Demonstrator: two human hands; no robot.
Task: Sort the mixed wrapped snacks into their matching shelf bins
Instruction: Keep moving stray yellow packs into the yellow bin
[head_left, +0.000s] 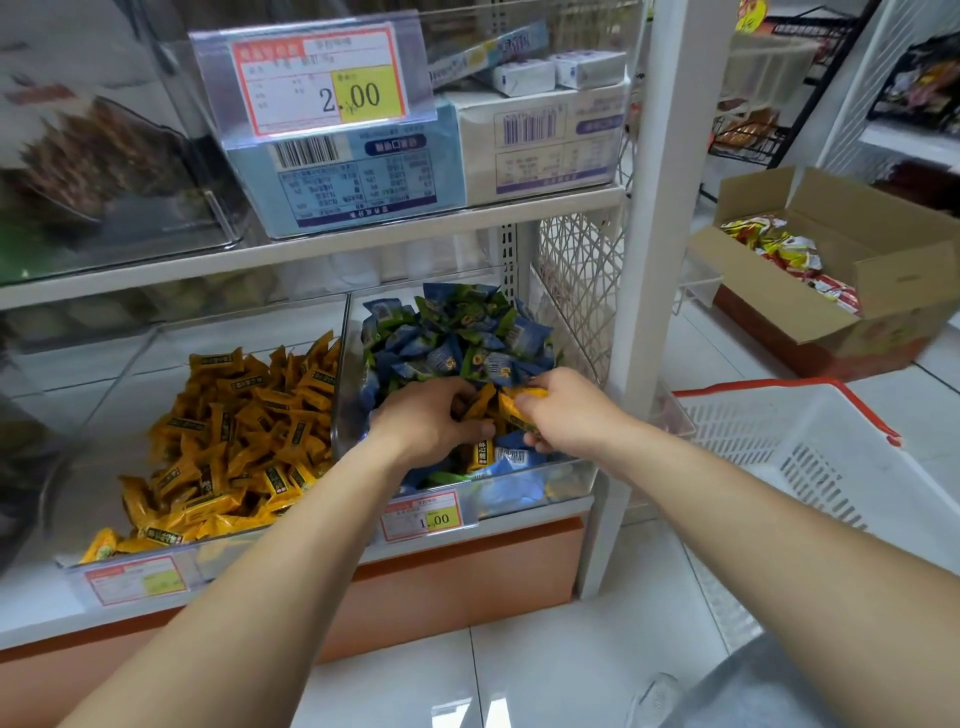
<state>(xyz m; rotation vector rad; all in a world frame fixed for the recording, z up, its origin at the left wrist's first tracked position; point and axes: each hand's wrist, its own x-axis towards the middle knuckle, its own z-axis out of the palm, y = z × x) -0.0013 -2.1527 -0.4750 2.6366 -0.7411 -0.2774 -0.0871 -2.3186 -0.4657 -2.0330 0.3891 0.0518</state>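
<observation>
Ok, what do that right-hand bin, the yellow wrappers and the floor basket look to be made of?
Bin: clear glossy rigid plastic, likely acrylic; the snacks show through its walls. Yellow wrappers: shiny printed film with crimped ends, probably plastic. Basket: white moulded plastic by its slotted walls; red handle, material unclear.

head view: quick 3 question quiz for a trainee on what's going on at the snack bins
1. True or false: the left hand and the right hand are both in the right bin.
2. The snacks that the right hand grips are: A blue, B yellow, C red.
3. Fill in: the tag on the right bin reads ____.
Key: 1 true; 2 B; 3 1.00
</observation>
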